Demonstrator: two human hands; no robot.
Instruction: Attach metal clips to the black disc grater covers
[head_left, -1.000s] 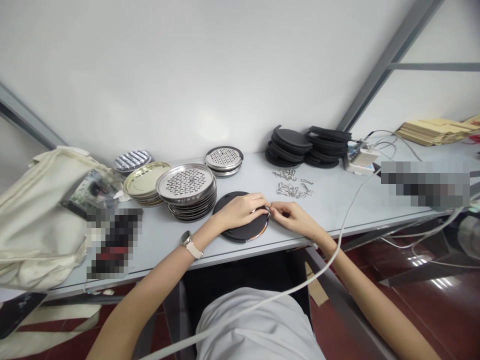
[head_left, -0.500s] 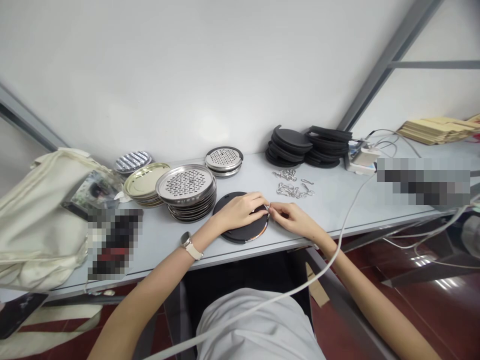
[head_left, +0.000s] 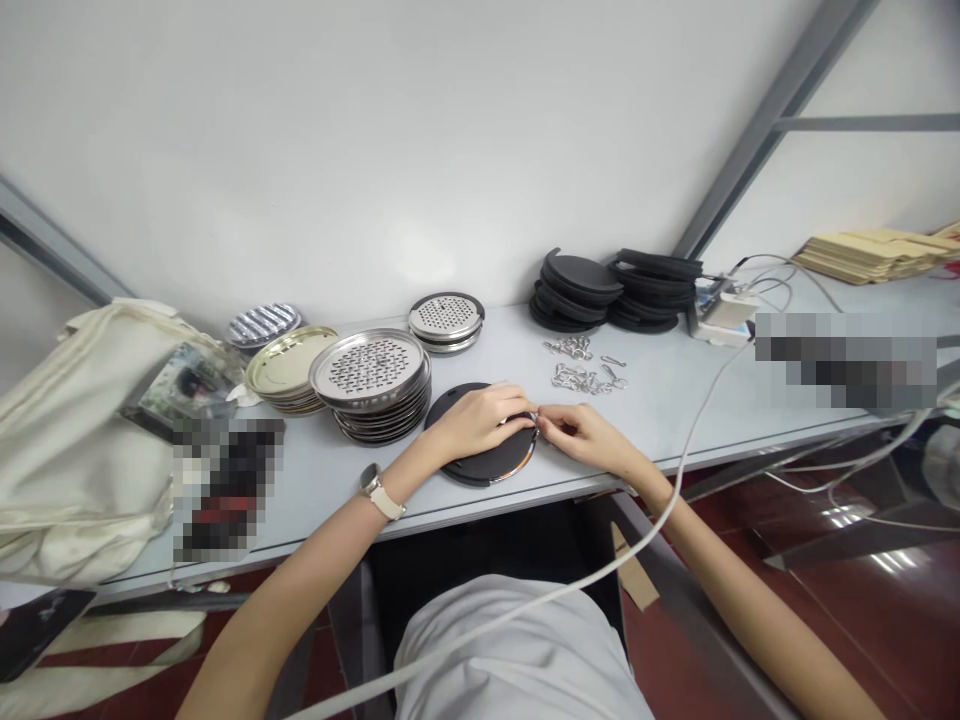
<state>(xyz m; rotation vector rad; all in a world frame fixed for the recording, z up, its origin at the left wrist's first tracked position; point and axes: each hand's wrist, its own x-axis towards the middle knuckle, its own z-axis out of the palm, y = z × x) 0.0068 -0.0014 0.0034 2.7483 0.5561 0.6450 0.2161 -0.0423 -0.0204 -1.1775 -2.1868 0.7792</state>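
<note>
A black round disc (head_left: 480, 466) with a shiny metal edge at its right lies flat near the front of the table. Across its top lies my left hand (head_left: 487, 418), fingers curled and closed on the disc's right side. At that same edge my right hand (head_left: 581, 432) is pinched shut, its fingertips meeting those of the left. Whatever small piece sits between the fingertips is too tiny and covered to name. Behind the hands are several loose small metal clips with rings (head_left: 585, 378).
Left of the disc stand stacked round metal graters (head_left: 371, 370), gold-coloured round lids (head_left: 289, 362) and a smaller grater stack (head_left: 448, 318). Black round covers (head_left: 581, 280) are piled at the back. A white cable (head_left: 667, 520) crosses in front of my right forearm. A cream bag (head_left: 90, 430) lies left.
The view has shifted very slightly. Both hands stay at the disc's right edge, with only a tiny movement of the fingers.
</note>
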